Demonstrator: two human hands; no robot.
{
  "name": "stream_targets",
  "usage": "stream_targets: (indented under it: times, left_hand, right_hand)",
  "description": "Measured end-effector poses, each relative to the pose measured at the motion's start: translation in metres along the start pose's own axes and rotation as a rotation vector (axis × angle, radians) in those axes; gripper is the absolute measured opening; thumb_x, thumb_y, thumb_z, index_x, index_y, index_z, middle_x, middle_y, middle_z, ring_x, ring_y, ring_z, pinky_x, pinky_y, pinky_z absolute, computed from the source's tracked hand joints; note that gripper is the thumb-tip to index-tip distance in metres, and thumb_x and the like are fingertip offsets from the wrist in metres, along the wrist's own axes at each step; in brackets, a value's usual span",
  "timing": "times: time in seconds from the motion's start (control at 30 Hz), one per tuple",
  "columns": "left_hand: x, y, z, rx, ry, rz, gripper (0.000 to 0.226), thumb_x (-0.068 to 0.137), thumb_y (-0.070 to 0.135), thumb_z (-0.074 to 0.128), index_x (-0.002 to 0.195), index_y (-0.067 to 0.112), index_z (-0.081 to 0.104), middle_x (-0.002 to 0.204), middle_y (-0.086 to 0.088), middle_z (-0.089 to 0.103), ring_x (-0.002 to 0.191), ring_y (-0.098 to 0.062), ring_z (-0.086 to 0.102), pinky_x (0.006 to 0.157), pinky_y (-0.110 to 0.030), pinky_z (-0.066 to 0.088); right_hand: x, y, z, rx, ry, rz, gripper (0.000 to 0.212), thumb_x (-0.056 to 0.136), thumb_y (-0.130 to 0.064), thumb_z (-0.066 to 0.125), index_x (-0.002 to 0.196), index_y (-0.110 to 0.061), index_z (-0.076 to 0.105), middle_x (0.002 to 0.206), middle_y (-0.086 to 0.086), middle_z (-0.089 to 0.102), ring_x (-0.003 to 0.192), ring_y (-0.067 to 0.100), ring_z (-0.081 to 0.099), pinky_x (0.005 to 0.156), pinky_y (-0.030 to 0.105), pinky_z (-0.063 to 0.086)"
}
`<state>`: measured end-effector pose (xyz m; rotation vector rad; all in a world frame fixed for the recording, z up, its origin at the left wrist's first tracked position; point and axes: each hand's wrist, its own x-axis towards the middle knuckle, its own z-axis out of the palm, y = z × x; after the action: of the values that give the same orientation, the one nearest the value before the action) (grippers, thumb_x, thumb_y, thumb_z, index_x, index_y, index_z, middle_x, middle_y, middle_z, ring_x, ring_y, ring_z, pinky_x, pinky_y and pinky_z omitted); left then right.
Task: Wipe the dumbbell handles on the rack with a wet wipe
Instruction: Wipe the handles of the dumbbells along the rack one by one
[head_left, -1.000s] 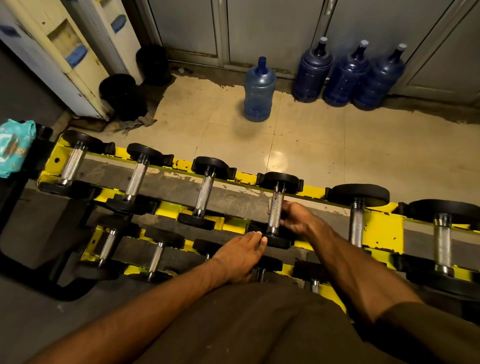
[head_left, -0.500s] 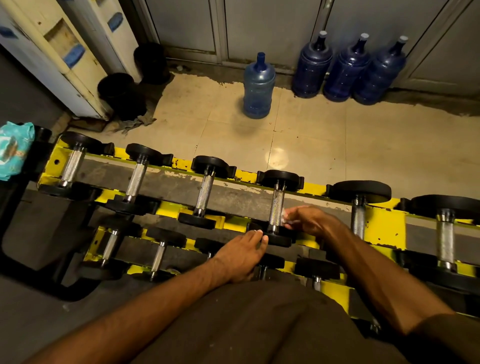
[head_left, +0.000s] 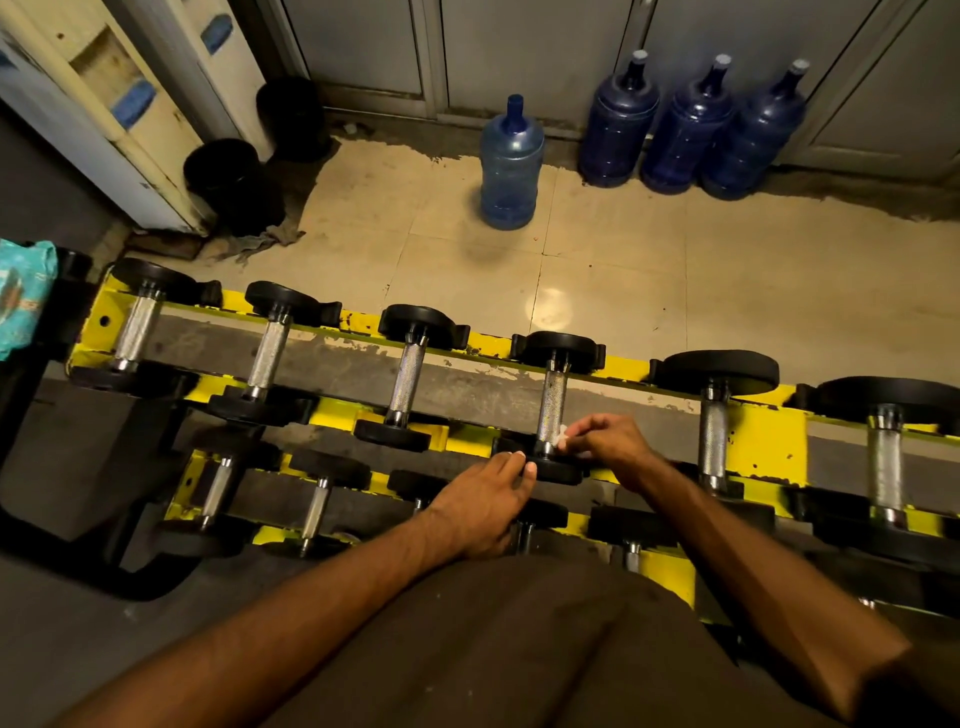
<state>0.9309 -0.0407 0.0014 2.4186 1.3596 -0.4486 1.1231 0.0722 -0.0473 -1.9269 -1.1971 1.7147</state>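
Your right hand (head_left: 608, 441) pinches a small white wet wipe (head_left: 562, 435) between thumb and curled fingers. It holds the wipe against the right side of the knurled steel handle (head_left: 551, 405) of the fourth dumbbell from the left on the top tier, low down and just beside its near black head (head_left: 558, 470). Bunching the wipe to a point looks like a way into the collar where handle meets weight, since a flat palm would not reach there.

Your left hand (head_left: 483, 499) lies with fairly straight fingers on that near head, gripping nothing. I judge it is there to stop the dumbbell rolling in its cradle while you rub.

The yellow-and-black steel rack (head_left: 763, 431) shows six dumbbells on this top tier, handles running near to far, with smaller ones on the lower tier nearer you. Neither hand touches the two larger dumbbells to the right. A teal pack (head_left: 23, 301) — probably the wipes — sits at the left end of the rack, handy for when this one dries.
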Motion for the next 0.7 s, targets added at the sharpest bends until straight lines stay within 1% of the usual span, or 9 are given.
stream_targets:
  times: [0.17,0.23,0.33,0.4,0.47,0.53,0.6,0.63,0.7]
  left_hand:
    - [0.001,0.003,0.002,0.002,-0.014,0.007,0.084,0.097,0.031,0.054,0.158,0.001,0.004,0.161,-0.025,0.011,0.149,-0.035,0.015,0.122,-0.042,0.021]
    - [0.002,0.002,0.002,0.005,-0.020,0.009,0.084,0.097,0.032,0.054,0.158,0.001,0.004,0.160,-0.025,0.011,0.149,-0.036,0.015,0.122,-0.042,0.021]
    - [0.002,0.001,0.001,0.004,-0.022,0.005,0.083,0.097,0.032,0.054,0.158,0.001,0.005,0.160,-0.025,0.012,0.148,-0.036,0.017,0.121,-0.043,0.023]
    - [0.003,0.000,0.000,0.008,-0.014,0.008,0.083,0.097,0.032,0.055,0.158,0.001,0.007,0.159,-0.025,0.013,0.147,-0.036,0.018,0.121,-0.043,0.025]
    - [0.003,0.000,0.001,0.011,-0.007,0.011,0.084,0.097,0.033,0.055,0.158,0.001,0.007,0.158,-0.025,0.015,0.146,-0.035,0.019,0.121,-0.043,0.025]
    - [0.003,0.001,0.002,0.008,-0.007,0.009,0.084,0.097,0.033,0.056,0.158,0.001,0.007,0.159,-0.025,0.015,0.147,-0.036,0.019,0.121,-0.043,0.025]
    - [0.002,0.002,0.002,0.001,-0.007,-0.001,0.084,0.097,0.032,0.055,0.158,0.001,0.006,0.159,-0.025,0.013,0.148,-0.036,0.017,0.121,-0.043,0.023]
    - [0.001,0.002,0.002,-0.001,-0.006,-0.005,0.084,0.097,0.032,0.055,0.158,0.001,0.006,0.160,-0.025,0.012,0.148,-0.036,0.017,0.121,-0.042,0.023]
    - [0.001,0.002,0.001,0.003,-0.008,-0.007,0.083,0.097,0.031,0.055,0.158,0.001,0.006,0.160,-0.026,0.012,0.148,-0.036,0.016,0.121,-0.042,0.022]
  right_hand:
    - [0.007,-0.021,0.017,0.162,0.301,-0.212,0.013,0.081,-0.007,0.077,0.090,-0.014,0.072,0.091,0.001,0.072,0.086,0.017,0.071,0.078,0.036,0.061]
    - [0.013,-0.022,0.021,0.126,0.371,-0.283,0.017,0.079,-0.014,0.081,0.094,-0.016,0.073,0.091,-0.002,0.073,0.085,0.015,0.071,0.076,0.035,0.061]
    - [0.004,-0.015,0.016,-0.114,0.249,-0.387,0.014,0.076,-0.015,0.083,0.085,-0.018,0.073,0.087,-0.005,0.072,0.082,0.011,0.069,0.067,0.026,0.058]
    - [-0.005,-0.012,0.008,-0.318,0.088,-0.394,0.012,0.076,-0.013,0.083,0.079,-0.018,0.073,0.082,-0.005,0.071,0.078,0.009,0.069,0.060,0.018,0.053]
    - [-0.005,-0.014,0.002,-0.448,0.035,-0.399,0.011,0.075,-0.014,0.084,0.077,-0.019,0.074,0.082,-0.006,0.071,0.078,0.007,0.068,0.060,0.016,0.052]
    - [0.002,-0.021,0.004,-0.366,0.129,-0.435,0.011,0.075,-0.016,0.084,0.082,-0.019,0.076,0.084,-0.007,0.072,0.080,0.006,0.068,0.068,0.024,0.057]
    - [0.010,-0.029,0.012,-0.168,0.272,-0.431,0.015,0.076,-0.018,0.084,0.089,-0.019,0.077,0.087,-0.007,0.073,0.083,0.009,0.069,0.075,0.033,0.061]
    - [0.012,-0.030,0.016,-0.105,0.340,-0.431,0.017,0.076,-0.018,0.084,0.092,-0.019,0.077,0.089,-0.006,0.073,0.084,0.009,0.069,0.076,0.034,0.061]
    - [0.006,-0.028,0.024,-0.113,0.417,-0.467,0.019,0.079,-0.018,0.082,0.097,-0.016,0.076,0.091,-0.005,0.071,0.085,0.007,0.067,0.077,0.030,0.060]
